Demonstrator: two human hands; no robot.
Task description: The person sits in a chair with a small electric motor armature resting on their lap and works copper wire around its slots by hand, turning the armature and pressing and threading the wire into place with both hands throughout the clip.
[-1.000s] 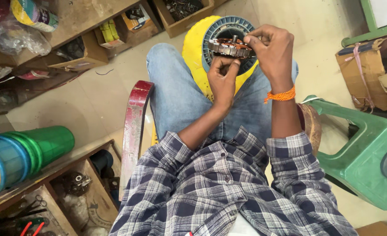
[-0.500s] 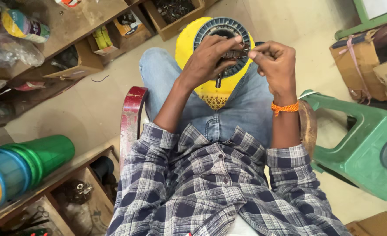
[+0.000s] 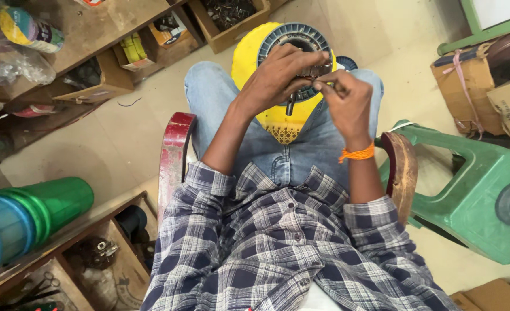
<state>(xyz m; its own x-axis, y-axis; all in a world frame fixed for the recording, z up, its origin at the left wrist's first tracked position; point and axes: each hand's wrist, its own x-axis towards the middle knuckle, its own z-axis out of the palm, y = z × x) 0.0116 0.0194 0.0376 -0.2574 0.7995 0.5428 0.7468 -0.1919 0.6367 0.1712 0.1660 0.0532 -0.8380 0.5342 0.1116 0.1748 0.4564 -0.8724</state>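
Over the lap, the left hand point(image 3: 278, 78) fingers clamp the round grey motor part point(image 3: 294, 43); the right hand point(image 3: 347, 103) fingers pinch together at its edge. Under it sits a yellow stool point(image 3: 249, 63); a green stool point(image 3: 468, 190) stands nearby.

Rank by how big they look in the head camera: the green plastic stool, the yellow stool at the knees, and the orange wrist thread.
1. Green plastic stool, largest, though cut off by the frame edge.
2. Yellow stool, partly hidden behind the hands and the round part.
3. Orange wrist thread, by far the smallest.

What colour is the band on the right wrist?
Orange; the wrist band shows clearly in the head view, just below the right hand.
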